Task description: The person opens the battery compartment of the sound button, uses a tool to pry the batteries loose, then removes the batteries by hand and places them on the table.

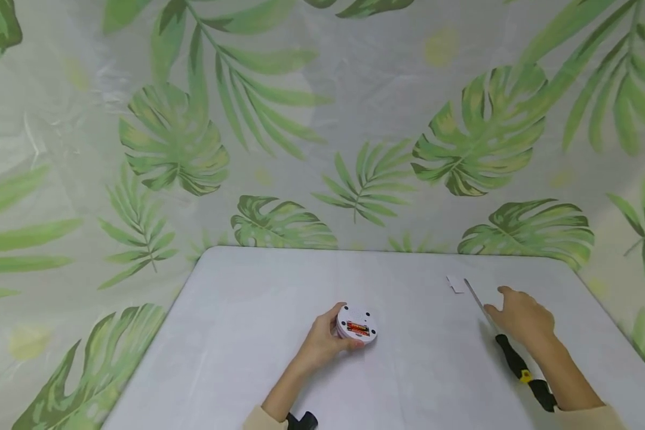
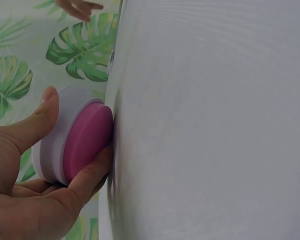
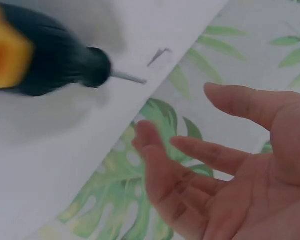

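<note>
A person's left hand [image 1: 322, 341] grips a small round white plastic device [image 1: 356, 325] near the middle of the white table [image 1: 236, 334], thumb and fingers curled around its rim; the head view shows its upturned face with an open slot showing red and yellow, probably batteries, while the left wrist view shows a pink disc-shaped underside pressed against the tabletop. The right hand [image 1: 521, 316] hovers open, fingers relaxed and spread, holding nothing, directly over a long screwdriver with a black-and-yellow handle and thin metal shaft [image 1: 510, 352]. The tool lies flat on the right side of the table, its long axis running diagonally: handle toward the person, near the right forearm, tip pointing away and slightly left toward the far edge. Just beside the tip rests a small white flat piece [image 1: 455, 284], possibly a cover. The screwdriver lies well apart from the device and to its right, so the right hand is plainly the nearer one, poised above the joint of shaft and handle. A leaf-patterned green-and-white curtain [image 1: 322, 119] forms the backdrop.
</note>
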`<state>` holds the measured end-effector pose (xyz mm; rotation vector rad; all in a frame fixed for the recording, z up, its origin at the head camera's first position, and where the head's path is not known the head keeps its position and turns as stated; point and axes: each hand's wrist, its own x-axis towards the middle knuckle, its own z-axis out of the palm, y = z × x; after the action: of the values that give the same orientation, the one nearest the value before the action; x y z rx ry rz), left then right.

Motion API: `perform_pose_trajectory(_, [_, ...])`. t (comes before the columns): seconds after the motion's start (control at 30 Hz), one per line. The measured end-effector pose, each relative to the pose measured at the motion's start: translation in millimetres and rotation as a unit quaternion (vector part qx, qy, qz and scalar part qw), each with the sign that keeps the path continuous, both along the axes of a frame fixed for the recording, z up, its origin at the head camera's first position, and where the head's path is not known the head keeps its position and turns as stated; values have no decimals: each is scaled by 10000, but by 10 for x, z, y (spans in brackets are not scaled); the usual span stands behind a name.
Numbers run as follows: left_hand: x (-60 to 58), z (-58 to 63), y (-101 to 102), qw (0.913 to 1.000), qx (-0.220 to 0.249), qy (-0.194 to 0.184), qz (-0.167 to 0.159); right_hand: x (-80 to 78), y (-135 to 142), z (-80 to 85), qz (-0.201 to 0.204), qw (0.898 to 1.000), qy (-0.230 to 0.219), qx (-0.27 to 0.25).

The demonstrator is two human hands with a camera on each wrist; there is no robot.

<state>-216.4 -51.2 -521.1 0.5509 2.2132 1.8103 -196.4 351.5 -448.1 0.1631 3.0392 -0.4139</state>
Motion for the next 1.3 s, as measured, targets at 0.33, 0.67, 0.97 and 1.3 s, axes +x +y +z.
perform_pose_trajectory(0.33, [6, -35, -50, 9998, -170, 64, 39, 437, -125, -356, 66, 9989, -374, 263])
perform_pose_trajectory(0.67, [-40, -13, -55, 9992, -360, 171, 102, 527, -113, -413, -70, 9984, 561, -29])
perform_pose_trajectory(0.97, [-21, -62, -69, 9994, -327, -37, 85, 587, -156, -176, -571, 9325, 3395, -1093])
perform_pose_trajectory(1.3, [-36, -11, -55, 9998, -165, -104, -54, 509, -251, 17, 1264, 9297, 2014, -2812])
